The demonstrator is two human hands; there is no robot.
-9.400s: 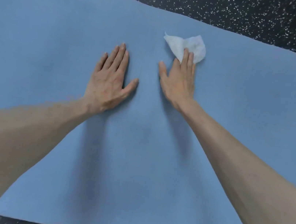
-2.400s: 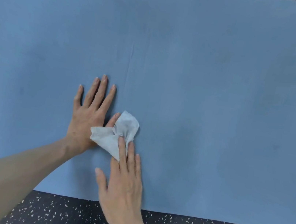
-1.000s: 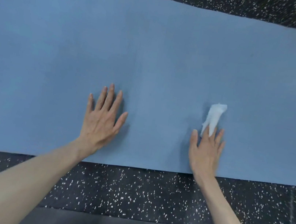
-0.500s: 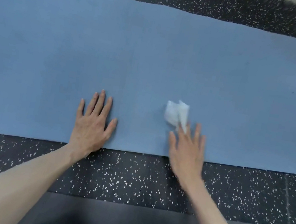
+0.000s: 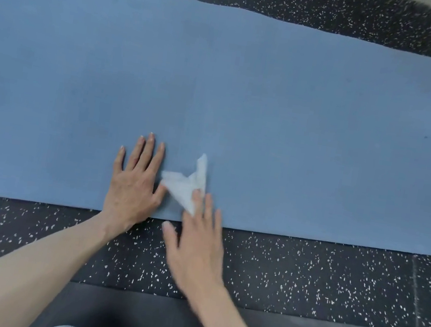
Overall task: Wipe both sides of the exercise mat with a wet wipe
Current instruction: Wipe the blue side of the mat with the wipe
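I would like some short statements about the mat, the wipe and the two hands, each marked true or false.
1. The left hand lies flat on the blue mat. True.
2. The wet wipe is under the left hand. False: the right hand presses it with straight fingers.
3. The wipe is near the mat's far edge. False: it is near the near edge.
4. The floor is dark with white specks. True.
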